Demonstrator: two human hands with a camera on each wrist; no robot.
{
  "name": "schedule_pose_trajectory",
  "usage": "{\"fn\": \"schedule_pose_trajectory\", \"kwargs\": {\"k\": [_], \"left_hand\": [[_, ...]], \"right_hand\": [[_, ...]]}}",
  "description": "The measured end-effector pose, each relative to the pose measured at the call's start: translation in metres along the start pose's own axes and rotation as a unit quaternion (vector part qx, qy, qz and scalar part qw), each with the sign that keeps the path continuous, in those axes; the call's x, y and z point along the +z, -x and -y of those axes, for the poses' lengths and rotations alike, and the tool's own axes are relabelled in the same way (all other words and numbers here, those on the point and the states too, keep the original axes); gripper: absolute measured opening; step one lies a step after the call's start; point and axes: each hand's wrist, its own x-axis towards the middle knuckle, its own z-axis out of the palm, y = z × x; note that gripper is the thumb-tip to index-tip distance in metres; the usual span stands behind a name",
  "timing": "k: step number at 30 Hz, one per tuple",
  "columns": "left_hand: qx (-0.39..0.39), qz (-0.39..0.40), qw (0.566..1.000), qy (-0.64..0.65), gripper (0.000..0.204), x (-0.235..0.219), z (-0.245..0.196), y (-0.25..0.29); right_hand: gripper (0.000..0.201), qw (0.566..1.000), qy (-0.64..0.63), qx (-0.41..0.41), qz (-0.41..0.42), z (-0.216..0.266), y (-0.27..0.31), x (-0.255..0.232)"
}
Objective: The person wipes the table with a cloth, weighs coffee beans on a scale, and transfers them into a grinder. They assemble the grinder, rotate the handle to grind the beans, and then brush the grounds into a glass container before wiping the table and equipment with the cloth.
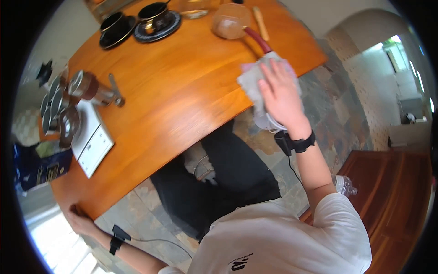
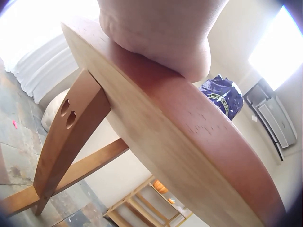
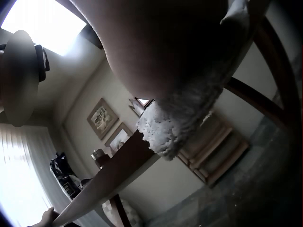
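My right hand [image 1: 282,98] lies with its fingers spread and nearly straight on a pale grey cloth [image 1: 250,82] at the near right edge of the wooden table [image 1: 169,91]. Part of the cloth hangs past that edge; in the right wrist view its fluffy surface [image 3: 163,130] shows below the hand [image 3: 142,47]. Just beyond the fingertips is the dark red handle [image 1: 258,40] of a see-through round pan [image 1: 230,20]. Far to the left, my left hand [image 1: 81,223] rests on the table's edge, holding nothing. The left wrist view shows its heel [image 2: 156,42] on the tabletop, with the fingers hidden.
Two dark cups [image 1: 154,17] on saucers and a wooden stick [image 1: 260,23] stand toward the back. At the left are a glass-and-brown container [image 1: 84,84], several metal vessels, a white flat device [image 1: 93,148] and a dark blue bag [image 1: 41,171]. A plastic bottle [image 1: 344,185] lies by a wooden bench [image 1: 392,205].
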Motion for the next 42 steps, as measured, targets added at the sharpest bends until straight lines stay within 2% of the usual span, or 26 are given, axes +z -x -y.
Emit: {"fn": "schedule_pose_trajectory", "kwargs": {"k": [1,2,3,4,5,6,8,10,14,17,24,26,33,42], "left_hand": [[0.032,0.020,0.999,-0.035,0.040,0.002,-0.009,0.000],[0.061,0.036,0.994,-0.078,0.039,-0.001,-0.012,-0.001],[0.089,0.022,0.983,-0.157,0.035,-0.005,0.001,-0.002],[0.109,0.036,0.980,-0.162,0.036,-0.008,0.011,-0.005],[0.015,0.030,0.999,-0.009,0.037,-0.003,0.022,-0.004],[0.019,0.027,0.999,-0.010,0.040,-0.004,0.031,-0.005],[0.050,0.045,0.996,-0.063,0.039,-0.004,0.015,-0.002],[0.053,0.033,0.997,-0.053,0.037,-0.001,0.008,0.002],[0.061,0.032,0.997,-0.040,0.036,-0.002,0.008,0.002],[0.063,0.029,0.997,-0.046,0.035,-0.001,0.009,0.001],[0.066,0.025,0.995,-0.064,0.035,0.000,0.000,0.004],[0.063,0.023,0.996,-0.058,0.034,0.000,0.002,0.005],[0.070,0.019,0.997,-0.036,0.035,0.002,0.009,0.003],[0.068,0.023,0.996,-0.058,0.037,0.001,-0.003,0.005]], "right_hand": [[0.047,1.000,-0.019,-0.013,0.007,0.001,0.001,0.003],[0.049,1.000,0.015,0.017,0.000,0.008,0.000,0.007],[0.052,0.998,0.045,0.043,-0.006,0.025,-0.002,0.015],[0.052,1.000,0.018,0.019,0.003,0.046,-0.005,0.021],[0.054,0.999,0.018,-0.015,0.035,0.066,-0.005,0.020],[0.056,0.997,0.024,-0.047,0.064,0.083,-0.007,0.017],[0.058,0.990,-0.001,-0.100,0.095,0.120,-0.016,0.019],[0.059,0.974,-0.024,-0.179,0.136,0.141,-0.028,0.025],[0.063,0.950,-0.026,-0.247,0.189,0.168,-0.077,0.050],[0.063,0.940,-0.037,-0.278,0.196,0.196,-0.110,0.071],[0.062,0.937,-0.006,-0.276,0.216,0.231,-0.158,0.104],[0.062,0.948,-0.018,-0.255,0.190,0.232,-0.158,0.111],[0.063,0.956,0.016,-0.247,0.155,0.228,-0.118,0.104],[0.063,0.957,0.001,-0.214,0.194,0.267,-0.043,0.060]]}}
